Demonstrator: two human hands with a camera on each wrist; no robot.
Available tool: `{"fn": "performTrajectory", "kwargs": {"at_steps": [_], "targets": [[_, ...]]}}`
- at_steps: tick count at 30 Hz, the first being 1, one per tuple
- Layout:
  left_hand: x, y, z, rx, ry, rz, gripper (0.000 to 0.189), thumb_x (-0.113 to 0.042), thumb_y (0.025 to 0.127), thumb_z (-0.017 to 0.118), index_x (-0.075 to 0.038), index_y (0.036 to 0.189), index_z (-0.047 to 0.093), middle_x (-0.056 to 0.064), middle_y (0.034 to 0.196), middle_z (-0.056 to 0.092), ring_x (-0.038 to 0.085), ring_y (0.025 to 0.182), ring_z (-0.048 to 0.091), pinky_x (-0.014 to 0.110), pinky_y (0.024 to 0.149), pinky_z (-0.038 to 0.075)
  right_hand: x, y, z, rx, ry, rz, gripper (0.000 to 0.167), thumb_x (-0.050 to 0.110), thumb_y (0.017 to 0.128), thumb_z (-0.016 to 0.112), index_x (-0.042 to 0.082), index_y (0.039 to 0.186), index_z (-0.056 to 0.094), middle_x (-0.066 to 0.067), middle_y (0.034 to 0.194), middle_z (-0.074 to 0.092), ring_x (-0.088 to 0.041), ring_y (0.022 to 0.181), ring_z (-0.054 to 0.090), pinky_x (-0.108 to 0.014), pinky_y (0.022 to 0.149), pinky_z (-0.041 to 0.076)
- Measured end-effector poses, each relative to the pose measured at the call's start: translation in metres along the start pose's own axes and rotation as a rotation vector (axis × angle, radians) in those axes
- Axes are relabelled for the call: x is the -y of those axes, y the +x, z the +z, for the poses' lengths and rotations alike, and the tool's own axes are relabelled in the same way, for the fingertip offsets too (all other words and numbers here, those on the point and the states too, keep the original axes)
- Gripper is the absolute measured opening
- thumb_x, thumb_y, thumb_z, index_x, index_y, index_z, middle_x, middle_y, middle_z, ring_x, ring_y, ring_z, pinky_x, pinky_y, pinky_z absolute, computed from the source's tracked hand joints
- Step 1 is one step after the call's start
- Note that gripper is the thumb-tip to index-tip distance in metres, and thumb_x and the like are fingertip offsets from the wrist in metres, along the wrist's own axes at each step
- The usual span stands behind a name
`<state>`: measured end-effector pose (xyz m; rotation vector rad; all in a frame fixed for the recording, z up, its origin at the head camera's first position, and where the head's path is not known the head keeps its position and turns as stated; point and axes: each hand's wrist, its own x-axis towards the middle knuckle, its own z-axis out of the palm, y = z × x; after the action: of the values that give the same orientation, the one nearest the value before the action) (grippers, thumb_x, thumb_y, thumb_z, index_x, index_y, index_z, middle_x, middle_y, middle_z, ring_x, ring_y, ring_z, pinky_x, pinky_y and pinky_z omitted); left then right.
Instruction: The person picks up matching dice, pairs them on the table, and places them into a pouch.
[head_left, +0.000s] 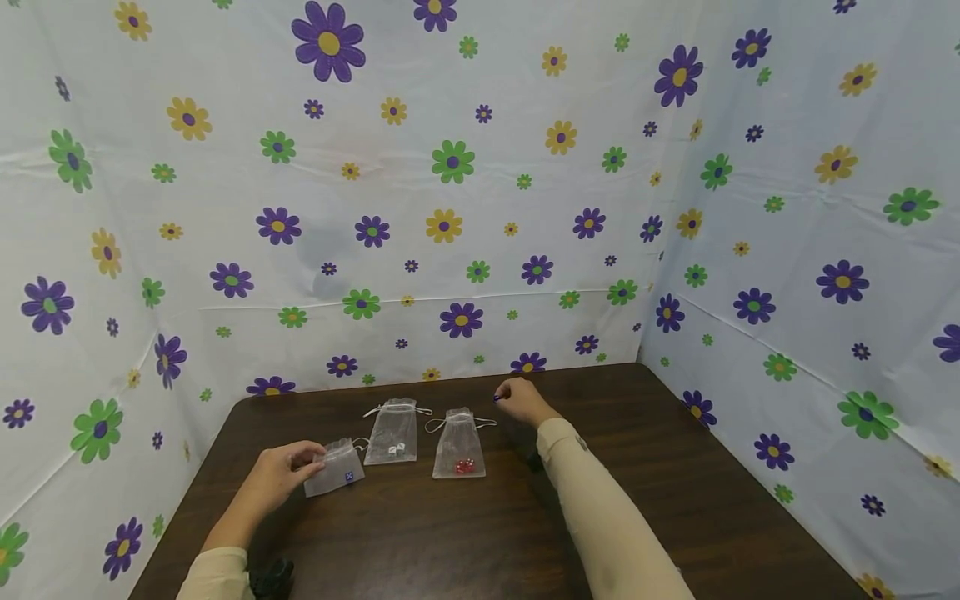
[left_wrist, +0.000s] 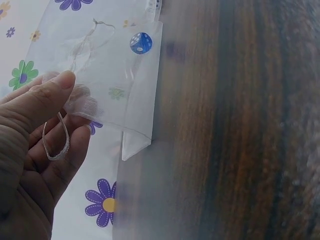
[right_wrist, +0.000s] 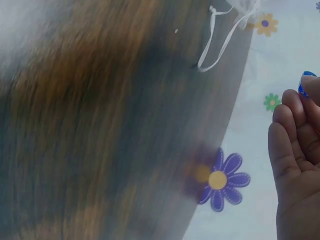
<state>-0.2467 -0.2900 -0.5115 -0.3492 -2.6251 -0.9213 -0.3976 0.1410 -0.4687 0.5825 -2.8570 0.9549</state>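
Observation:
My left hand (head_left: 278, 477) pinches the edge of a white sheer drawstring bag (left_wrist: 107, 65) between thumb and fingers. A blue die (left_wrist: 141, 43) with white pips shows through the mesh of that bag. At the back of the table, my right hand (head_left: 525, 401) holds another small blue die (right_wrist: 306, 82) between thumb and fingertips, partly covered by the thumb. A second sheer bag (head_left: 392, 425) lies beside the held one, with white dice (head_left: 396, 450) in it. Nearer my right hand lies a third bag (head_left: 454, 437) containing red dice (head_left: 465, 466).
The dark wooden table (head_left: 420, 533) carries all the bags. Its far edge meets a flower-printed white cloth (head_left: 405, 183), which also hangs along both sides. White drawstrings (right_wrist: 215, 45) trail from the bags onto the tabletop.

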Motion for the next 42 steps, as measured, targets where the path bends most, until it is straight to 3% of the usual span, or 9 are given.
{"fn": "performTrajectory", "kwargs": {"at_steps": [19,42], "targets": [[-0.002,0.002,-0.002,-0.005,0.005,0.013,0.018,-0.001,0.085,0.08,-0.01,0.099,0.074,-0.003,0.083,0.073,0.01,0.072,0.065,0.029,0.065,0.056,0.044,0.009,0.007,0.042,-0.004,-0.115,0.007,0.006,0.093,0.067,0.002,0.097,0.072,-0.007,0.094,0.068,-0.018,0.085,0.06,-0.036,0.08,0.053],[-0.003,0.001,0.001,-0.004,0.002,0.013,0.018,-0.001,0.085,0.08,-0.009,0.1,0.074,-0.002,0.084,0.073,0.012,0.074,0.067,0.03,0.067,0.057,0.068,0.013,0.015,0.076,-0.004,-0.164,0.006,0.007,0.095,0.067,0.002,0.099,0.07,-0.005,0.09,0.067,-0.014,0.079,0.059,-0.029,0.074,0.052]]}}
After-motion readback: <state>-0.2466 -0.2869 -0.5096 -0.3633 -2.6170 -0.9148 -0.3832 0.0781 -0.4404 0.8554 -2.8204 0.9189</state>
